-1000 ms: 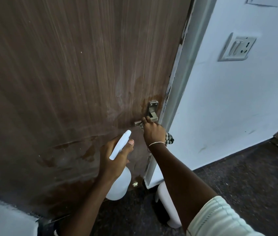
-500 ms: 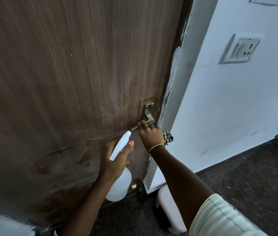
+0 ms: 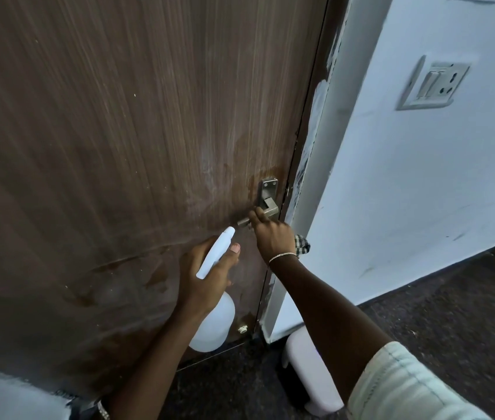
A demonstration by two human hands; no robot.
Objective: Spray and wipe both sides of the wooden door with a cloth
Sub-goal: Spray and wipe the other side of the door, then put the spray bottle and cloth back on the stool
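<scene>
The wooden door (image 3: 119,147) fills most of what I can see, standing in its chipped white-painted frame (image 3: 319,153), its brown grain streaked with pale smears. Darker wet-looking patches (image 3: 155,274) lie across its lower part.

The person's left hand (image 3: 206,280) grips a white spray bottle (image 3: 214,325) by the neck. Its fingers are wrapped tight round the far side, out of my sight, while the thumb (image 3: 235,248) lies along the spray head (image 3: 215,253). The nozzle points up and towards the door, close to the tip of the handle. The round body of the bottle hangs below the wrist, just in front of the door's bottom edge.

The right hand (image 3: 273,237) is on the metal lever handle (image 3: 265,212), which sits near the door's right edge under its screwed backplate (image 3: 267,189). The fingers (image 3: 256,215) are curled over the top of the lever and closed down on it. A checked cloth (image 3: 302,245) is bunched in the same hand, and only a corner pokes out on the little-finger side, next to the frame. I cannot tell how the cloth is held inside the palm. A thin bracelet (image 3: 282,256) circles that wrist, and a pale sleeve (image 3: 406,386) covers the upper arm.

To the right of the frame runs a pale blue wall (image 3: 406,192) with a switch and socket plate (image 3: 434,86) set high up. The floor (image 3: 452,313) is dark and speckled. A white object (image 3: 306,374) stands on it below the right forearm, but I cannot make out what it is.
</scene>
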